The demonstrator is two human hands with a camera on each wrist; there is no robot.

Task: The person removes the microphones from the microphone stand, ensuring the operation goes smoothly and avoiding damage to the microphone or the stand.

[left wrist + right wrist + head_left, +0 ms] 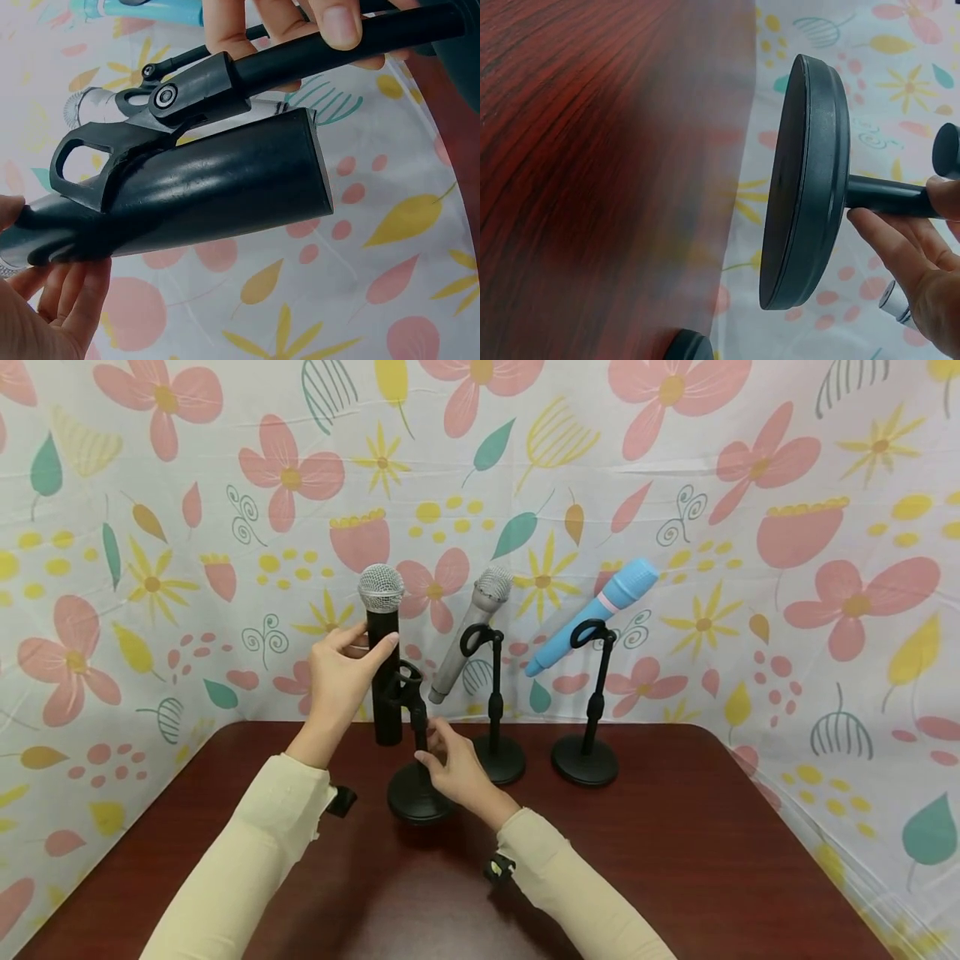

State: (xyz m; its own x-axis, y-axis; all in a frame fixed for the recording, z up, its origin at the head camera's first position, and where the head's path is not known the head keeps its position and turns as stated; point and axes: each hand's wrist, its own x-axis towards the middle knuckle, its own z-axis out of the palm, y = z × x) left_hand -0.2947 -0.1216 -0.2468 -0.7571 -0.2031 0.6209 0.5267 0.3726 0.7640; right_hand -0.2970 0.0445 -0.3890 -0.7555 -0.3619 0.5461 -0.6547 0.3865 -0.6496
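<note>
My left hand [337, 668] grips a black microphone [385, 652] with a silver mesh head, holding it nearly upright, mesh end up. Between thumb and fingers, my right hand [459, 770] pinches the pole of a black desk microphone stand [420, 797]. In the right wrist view, the round base [821, 187] is raised off the table, its underside visible. The stand's ring clip [79, 161] overlaps the microphone's body in the left wrist view; the microphone is beside the ring, its lower end out of it.
Behind, a grey microphone [468, 639] leans in a second black stand [501, 762]. To its right, a light blue microphone [592, 618] is tilted in a third stand [585, 764]. All are at the back of the dark red wooden table [675, 860], before a flowered cloth [750, 610].
</note>
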